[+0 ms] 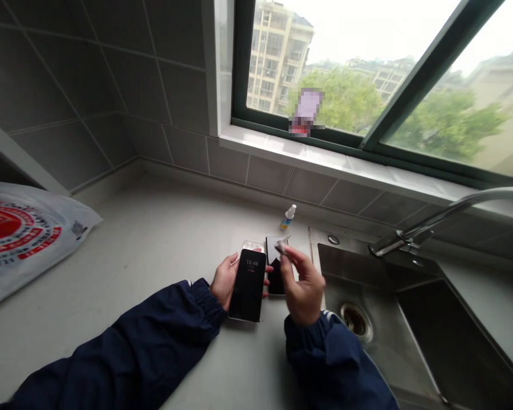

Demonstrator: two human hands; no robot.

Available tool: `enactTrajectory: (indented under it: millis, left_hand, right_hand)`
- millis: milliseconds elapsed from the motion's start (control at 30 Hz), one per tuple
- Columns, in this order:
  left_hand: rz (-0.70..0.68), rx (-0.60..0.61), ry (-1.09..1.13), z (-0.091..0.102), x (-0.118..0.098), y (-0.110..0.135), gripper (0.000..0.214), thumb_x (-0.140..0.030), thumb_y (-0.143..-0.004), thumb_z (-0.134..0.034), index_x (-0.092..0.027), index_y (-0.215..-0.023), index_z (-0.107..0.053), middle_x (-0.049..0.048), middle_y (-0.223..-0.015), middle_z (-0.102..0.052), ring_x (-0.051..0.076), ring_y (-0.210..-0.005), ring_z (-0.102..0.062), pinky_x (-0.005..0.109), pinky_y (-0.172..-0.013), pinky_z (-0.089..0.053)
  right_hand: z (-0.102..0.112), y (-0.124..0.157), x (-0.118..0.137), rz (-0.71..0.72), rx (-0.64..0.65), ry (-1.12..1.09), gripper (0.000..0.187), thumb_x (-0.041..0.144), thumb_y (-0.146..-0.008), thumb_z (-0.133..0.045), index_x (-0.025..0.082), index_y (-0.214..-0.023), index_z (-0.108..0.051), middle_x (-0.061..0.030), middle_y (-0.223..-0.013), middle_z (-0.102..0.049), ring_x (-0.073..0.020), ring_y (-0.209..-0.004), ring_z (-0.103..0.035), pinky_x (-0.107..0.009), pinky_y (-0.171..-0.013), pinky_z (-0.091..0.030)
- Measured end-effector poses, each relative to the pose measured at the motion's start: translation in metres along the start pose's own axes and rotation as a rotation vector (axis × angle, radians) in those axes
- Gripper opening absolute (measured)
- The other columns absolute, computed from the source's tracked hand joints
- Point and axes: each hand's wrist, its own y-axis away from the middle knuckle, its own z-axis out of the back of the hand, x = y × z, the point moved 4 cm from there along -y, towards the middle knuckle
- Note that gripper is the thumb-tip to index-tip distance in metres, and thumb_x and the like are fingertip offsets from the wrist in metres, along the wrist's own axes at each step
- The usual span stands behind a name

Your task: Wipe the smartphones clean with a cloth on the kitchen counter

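My left hand (pixel 225 280) is wrapped round a black smartphone (pixel 247 290), its fingertips showing at the right edge. The screen is dark apart from a clock and a few tiny icons. Just past the top of the phone, a pale, see-through flat item (pixel 252 245) peeks out, mostly hidden. My right hand (pixel 304 282) is raised to the right of the phone, thumb and fingers pinching a small greyish piece (pixel 281 246) too blurred to name. Behind that hand, a dark flat device (pixel 276 279) with a glossy face lies on the counter, partly covered.
A small spray bottle (pixel 288 217) stands at the back of the white counter (pixel 154 228). To the right are a steel sink (pixel 380 302) and a curved faucet (pixel 448 208). A printed plastic bag (pixel 34 239) lies at left. A window (pixel 350 85) rises behind.
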Motion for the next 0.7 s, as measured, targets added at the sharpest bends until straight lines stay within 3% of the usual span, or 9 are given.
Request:
enactTrajectory:
  millis: [100,200,300,400,500,633,700]
  left_hand:
    - [-0.003,-0.018,0.031,-0.002,0.0,0.0,0.073,-0.067,-0.087,-0.03,-0.015,-0.135,-0.049,0.0151,-0.111,-0.069,0.031,-0.098,-0.067,0.048,-0.089,-0.05]
    - [-0.017,0.049,0.04,-0.008,0.0,-0.001,0.082,-0.072,-0.086,-0.027,-0.011,-0.134,-0.049,0.0169,-0.115,-0.068,0.032,-0.11,-0.063,0.047,-0.101,-0.043]
    - [-0.037,0.102,0.022,-0.011,0.0,-0.001,0.081,-0.073,-0.086,-0.028,-0.012,-0.135,-0.048,0.0158,-0.119,-0.066,0.031,-0.117,-0.059,0.047,-0.108,-0.037]
    - [-0.054,0.128,0.012,-0.01,0.0,-0.002,0.079,-0.072,-0.086,-0.029,-0.014,-0.136,-0.048,0.015,-0.121,-0.066,0.031,-0.121,-0.057,0.047,-0.111,-0.033]
    - [-0.034,0.155,0.033,-0.01,0.0,-0.002,0.08,-0.073,-0.086,-0.027,-0.013,-0.136,-0.047,0.0158,-0.121,-0.066,0.03,-0.12,-0.057,0.047,-0.111,-0.033]
    - [0.046,0.151,0.08,-0.01,0.002,0.0,0.086,-0.075,-0.085,-0.028,-0.007,-0.133,-0.049,0.0193,-0.118,-0.067,0.032,-0.119,-0.058,0.045,-0.108,-0.038]
    - [0.059,0.135,0.087,-0.009,0.004,0.0,0.086,-0.075,-0.085,-0.03,-0.006,-0.132,-0.05,0.0199,-0.116,-0.067,0.032,-0.119,-0.058,0.045,-0.107,-0.038]
  right_hand:
    - [-0.03,0.022,0.01,0.145,0.256,0.095,0.036,0.025,-0.088,-0.062,0.023,-0.123,-0.063,-0.0074,-0.131,-0.062,-0.0276,-0.129,-0.051,-0.049,-0.112,-0.035]
    - [-0.043,0.042,0.008,0.226,0.364,0.217,0.046,0.024,-0.089,-0.059,0.02,-0.134,-0.055,-0.0106,-0.141,-0.052,-0.0313,-0.138,-0.039,-0.057,-0.115,-0.024]
    - [-0.045,0.049,0.001,0.323,0.387,0.498,0.053,0.026,-0.094,-0.05,0.015,-0.145,-0.04,-0.0139,-0.148,-0.042,-0.0315,-0.143,-0.029,-0.057,-0.113,-0.027]
    - [-0.043,0.047,-0.004,0.33,0.376,0.627,0.056,0.028,-0.096,-0.047,0.014,-0.148,-0.034,-0.0145,-0.152,-0.036,-0.0322,-0.144,-0.024,-0.057,-0.112,-0.028]
    - [-0.045,0.047,-0.002,0.34,0.436,0.659,0.056,0.029,-0.096,-0.047,0.013,-0.148,-0.033,-0.0146,-0.152,-0.034,-0.0327,-0.144,-0.024,-0.059,-0.113,-0.024]
    - [-0.049,0.051,0.01,0.418,0.571,0.602,0.053,0.031,-0.096,-0.046,0.016,-0.147,-0.036,-0.0096,-0.152,-0.037,-0.0298,-0.144,-0.025,-0.058,-0.117,-0.008]
    - [-0.048,0.051,0.012,0.43,0.575,0.572,0.051,0.03,-0.097,-0.045,0.019,-0.146,-0.037,-0.0068,-0.151,-0.039,-0.0272,-0.144,-0.027,-0.055,-0.118,-0.004]
